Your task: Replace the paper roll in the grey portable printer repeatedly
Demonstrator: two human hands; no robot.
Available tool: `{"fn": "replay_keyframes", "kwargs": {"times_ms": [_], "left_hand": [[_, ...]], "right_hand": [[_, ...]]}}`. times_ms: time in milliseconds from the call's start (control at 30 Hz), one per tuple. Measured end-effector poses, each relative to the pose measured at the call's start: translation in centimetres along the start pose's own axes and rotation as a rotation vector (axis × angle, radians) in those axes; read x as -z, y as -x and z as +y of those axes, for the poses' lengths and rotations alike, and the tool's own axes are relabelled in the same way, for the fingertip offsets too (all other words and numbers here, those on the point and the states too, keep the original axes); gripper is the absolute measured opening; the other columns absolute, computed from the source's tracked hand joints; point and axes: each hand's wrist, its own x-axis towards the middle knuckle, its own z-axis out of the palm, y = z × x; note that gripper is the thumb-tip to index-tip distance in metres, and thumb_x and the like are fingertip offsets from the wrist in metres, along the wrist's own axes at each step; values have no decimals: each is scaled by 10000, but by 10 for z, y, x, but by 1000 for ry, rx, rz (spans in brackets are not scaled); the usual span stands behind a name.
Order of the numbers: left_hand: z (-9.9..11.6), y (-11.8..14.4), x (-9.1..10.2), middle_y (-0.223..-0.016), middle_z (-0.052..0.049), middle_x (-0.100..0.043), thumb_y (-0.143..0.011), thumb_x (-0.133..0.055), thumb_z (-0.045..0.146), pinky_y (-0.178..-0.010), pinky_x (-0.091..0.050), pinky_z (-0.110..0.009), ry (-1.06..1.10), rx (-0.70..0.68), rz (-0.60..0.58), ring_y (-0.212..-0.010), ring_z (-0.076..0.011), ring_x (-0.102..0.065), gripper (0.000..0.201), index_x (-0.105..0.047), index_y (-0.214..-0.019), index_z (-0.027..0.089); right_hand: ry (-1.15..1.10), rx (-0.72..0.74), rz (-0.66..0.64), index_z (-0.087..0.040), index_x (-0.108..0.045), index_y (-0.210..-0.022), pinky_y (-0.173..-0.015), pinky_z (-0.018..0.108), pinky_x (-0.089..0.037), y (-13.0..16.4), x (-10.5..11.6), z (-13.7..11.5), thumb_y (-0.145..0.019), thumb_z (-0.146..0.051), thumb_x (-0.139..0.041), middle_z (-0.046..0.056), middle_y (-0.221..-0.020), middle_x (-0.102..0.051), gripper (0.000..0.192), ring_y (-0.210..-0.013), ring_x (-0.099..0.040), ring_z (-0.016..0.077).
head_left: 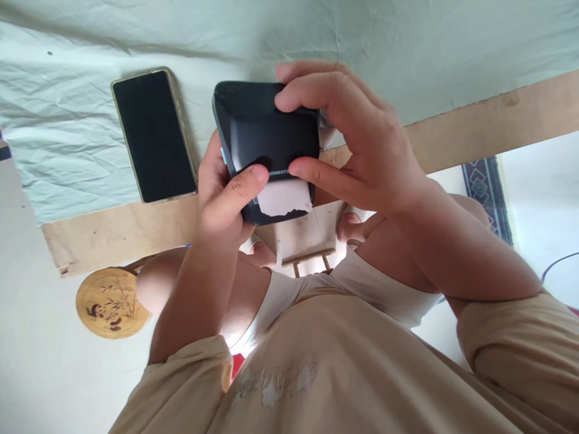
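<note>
A black label printer [274, 129], with "NIIMBOT" lettering along one edge, is held up in front of me over the table's near edge. A torn-edged piece of white paper [284, 196] lies against its near end, just below the lettering. My left hand [228, 193] grips the printer's left side, thumb on top and the other fingers hidden behind it. From the right, my right hand [362, 132] holds it too, its thumb beside the lettering and fingertips on the far right of the top. Part of the underside is hidden.
A smartphone [154, 135] with a dark screen and clear case lies left of the printer on the pale green tablecloth [235, 36]. The bare wooden table edge [497, 114] runs along the front. A round wooden stool [113, 302] with a panda picture stands at lower left.
</note>
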Motion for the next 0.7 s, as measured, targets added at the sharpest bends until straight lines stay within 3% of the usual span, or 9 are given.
{"fn": "replay_keyframes", "kwargs": {"times_ms": [167,333,533,700], "left_hand": [[0,-1,-1,-953,-56,-638,-707,-683,299,-799,-537,-371,-4,47,19,-874,-203,-660,342,-591,-1012,176],[-1,-2,0,-988,-66,-648,-709,-684,291,-763,-541,-357,13,54,6,-882,-208,-662,327,-588,-1000,176],[-2,-3,-1,-761,-30,-608,-711,-679,291,-810,-534,-365,14,57,22,-967,-237,-647,293,-598,-976,196],[-1,-3,0,-985,-63,-656,-701,-689,288,-846,-530,-391,7,85,17,-948,-233,-657,313,-591,-982,192]], "right_hand": [[11,59,12,-129,-503,-1195,-1066,318,-462,1,-4,5,-872,-393,-521,90,-1290,-582,417,-1306,-496,128],[30,33,16,-199,-499,-1170,-1055,284,-455,1,-4,5,-877,-387,-517,60,-1284,-588,348,-1288,-511,114],[56,88,21,-127,-512,-1181,-1048,321,-452,0,-4,6,-892,-401,-502,90,-1261,-593,398,-1275,-517,140],[72,76,3,-125,-517,-1184,-1041,333,-452,0,-5,5,-903,-399,-469,112,-1287,-569,395,-1280,-507,150]]}}
